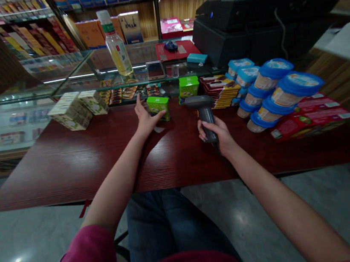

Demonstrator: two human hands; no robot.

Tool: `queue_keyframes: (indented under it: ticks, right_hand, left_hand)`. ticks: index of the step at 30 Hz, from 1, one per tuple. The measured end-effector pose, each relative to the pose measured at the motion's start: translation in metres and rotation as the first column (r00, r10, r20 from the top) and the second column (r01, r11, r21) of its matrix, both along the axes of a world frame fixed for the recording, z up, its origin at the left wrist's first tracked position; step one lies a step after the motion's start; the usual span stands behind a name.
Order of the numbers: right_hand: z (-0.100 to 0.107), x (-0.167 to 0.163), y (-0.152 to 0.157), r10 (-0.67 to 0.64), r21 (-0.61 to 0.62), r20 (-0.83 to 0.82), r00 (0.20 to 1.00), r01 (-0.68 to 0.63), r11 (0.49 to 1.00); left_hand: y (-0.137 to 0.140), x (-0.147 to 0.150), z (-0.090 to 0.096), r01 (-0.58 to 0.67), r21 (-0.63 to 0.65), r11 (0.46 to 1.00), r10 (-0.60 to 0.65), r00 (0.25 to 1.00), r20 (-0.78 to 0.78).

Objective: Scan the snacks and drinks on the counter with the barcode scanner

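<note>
My right hand (220, 133) is wrapped round the handle of a dark grey barcode scanner (205, 116), held upright over the table with its head to the left. My left hand (145, 117) is beside a small green box (158, 103), fingers spread and pointing away from me. Its thumb lies across the box's lower front; I cannot tell whether it presses on it. A second green box (188, 87) stands farther back, behind the scanner's head. To its right is a stack of flat red-brown packets (219, 90).
On the right stand several blue-lidded tubs (299, 84) in stacks, with red packs (313, 117) beside them. Pale cartons (72, 112) sit at the table's (101, 158) back left. Behind it, a glass counter (83, 70) bears a bottle (118, 52) and a mouse (170, 45).
</note>
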State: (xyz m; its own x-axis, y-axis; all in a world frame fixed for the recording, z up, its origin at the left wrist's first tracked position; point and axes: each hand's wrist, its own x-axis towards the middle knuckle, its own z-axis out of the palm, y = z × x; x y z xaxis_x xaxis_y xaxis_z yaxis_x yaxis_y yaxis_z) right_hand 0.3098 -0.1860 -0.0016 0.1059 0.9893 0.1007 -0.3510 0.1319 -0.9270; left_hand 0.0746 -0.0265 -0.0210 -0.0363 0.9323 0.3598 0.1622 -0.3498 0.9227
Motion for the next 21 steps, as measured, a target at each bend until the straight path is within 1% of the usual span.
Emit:
queue_keyframes:
  ticks: [1, 2, 4, 7, 9, 11, 13, 16, 19, 21]
  right_hand:
    - [-0.001, -0.002, 0.003, -0.005, -0.004, 0.004, 1.000, 0.005, 1.000]
    - [-0.001, -0.003, 0.006, -0.007, -0.010, 0.011, 1.000, 0.007, 1.000]
    - [-0.004, -0.006, 0.013, -0.005, -0.030, 0.016, 1.000, 0.006, 1.000]
    - [-0.007, -0.010, 0.022, -0.004, -0.043, -0.019, 1.000, 0.003, 0.999]
    - [-0.008, -0.014, 0.027, -0.018, -0.023, -0.028, 0.999, 0.017, 1.000]
    - [-0.008, -0.019, 0.033, -0.034, 0.000, -0.007, 0.999, 0.034, 0.999]
    - [-0.006, -0.027, 0.042, -0.025, 0.007, 0.016, 1.000, 0.024, 1.000]
    - [-0.002, -0.043, 0.058, 0.043, 0.008, 0.020, 0.999, -0.043, 0.999]
    - [0.001, -0.063, 0.073, 0.115, 0.021, 0.027, 0.993, -0.116, 0.993]
    - [0.000, -0.076, 0.079, 0.150, 0.022, 0.037, 0.988, -0.151, 0.988]
  left_hand:
    - [-0.005, 0.008, -0.002, -0.075, 0.030, 0.997, 0.076, 0.996, -0.044]
    - [-0.009, 0.015, -0.005, -0.113, 0.058, 0.992, 0.118, 0.989, -0.085]
    - [-0.013, 0.024, -0.008, -0.121, 0.096, 0.988, 0.133, 0.983, -0.126]
    - [-0.010, 0.022, -0.010, -0.120, 0.124, 0.985, 0.136, 0.983, -0.124]
    - [-0.002, 0.012, -0.010, -0.170, 0.122, 0.978, 0.182, 0.978, -0.100]
    - [0.006, -0.005, -0.008, -0.252, 0.095, 0.963, 0.258, 0.964, -0.061]
    - [0.010, -0.028, -0.006, -0.351, 0.057, 0.935, 0.353, 0.935, -0.033]
    - [0.011, -0.069, -0.003, -0.483, 0.032, 0.875, 0.484, 0.874, -0.047]
    - [0.009, -0.109, -0.001, -0.582, 0.047, 0.811, 0.584, 0.808, -0.076]
    - [0.012, -0.130, -0.001, -0.645, 0.060, 0.762, 0.647, 0.757, -0.087]
